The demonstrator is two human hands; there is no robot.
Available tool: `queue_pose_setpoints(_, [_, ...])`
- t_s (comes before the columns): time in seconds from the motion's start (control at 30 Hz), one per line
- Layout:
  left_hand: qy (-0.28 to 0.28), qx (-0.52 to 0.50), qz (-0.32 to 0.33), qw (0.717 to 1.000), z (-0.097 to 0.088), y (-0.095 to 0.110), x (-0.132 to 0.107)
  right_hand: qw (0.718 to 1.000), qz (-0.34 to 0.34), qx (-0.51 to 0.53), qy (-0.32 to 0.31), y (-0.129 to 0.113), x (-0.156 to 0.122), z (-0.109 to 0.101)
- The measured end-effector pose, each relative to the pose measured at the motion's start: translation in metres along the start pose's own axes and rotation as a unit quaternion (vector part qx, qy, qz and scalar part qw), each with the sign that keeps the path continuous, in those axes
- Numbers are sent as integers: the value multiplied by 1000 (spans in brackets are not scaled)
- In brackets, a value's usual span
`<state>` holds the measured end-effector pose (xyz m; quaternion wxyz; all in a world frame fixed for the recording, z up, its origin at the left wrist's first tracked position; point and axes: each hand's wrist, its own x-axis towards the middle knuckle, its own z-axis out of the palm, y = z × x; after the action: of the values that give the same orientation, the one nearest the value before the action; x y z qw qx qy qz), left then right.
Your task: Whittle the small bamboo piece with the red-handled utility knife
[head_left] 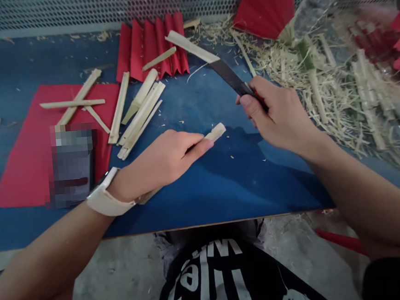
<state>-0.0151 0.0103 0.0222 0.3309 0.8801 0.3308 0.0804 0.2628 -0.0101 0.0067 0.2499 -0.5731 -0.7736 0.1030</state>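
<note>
My left hand (168, 159) is closed round a pale bamboo strip (216, 131) that lies flat on the blue table (206, 191); one end of the strip pokes out past my fingertips, the other shows under my wrist. My right hand (280, 116) grips the red handle of a knife (231, 77), held above the table with its dark blade pointing up and left. A long sliver of bamboo (190, 46) rests on the blade's far end. The knife is a hand's width right of the strip's tip, not touching it.
Several cut bamboo strips (138, 115) lie left of centre, some on a flat red paper sheet (24, 159) beside a blurred dark object (73, 164). Pleated red paper (150, 47) sits behind. Shavings and sticks (319, 76) heap at the right, with red fans (265, 6) and mesh fencing behind.
</note>
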Motion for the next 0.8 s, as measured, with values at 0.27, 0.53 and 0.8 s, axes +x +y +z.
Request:
queue_pose_setpoints(0.27, [7, -103, 60, 993, 5, 8, -6, 946, -21, 323, -31, -29, -10, -4])
queue_pose_setpoints(0.53, [-5, -157, 60, 986, 6, 8, -6, 910, 28, 402, -99, -40, -14, 1])
queue_pose_setpoints(0.8, [61, -106, -37, 992, 14, 17, -11, 920, 144, 363, -3, -48, -13, 9])
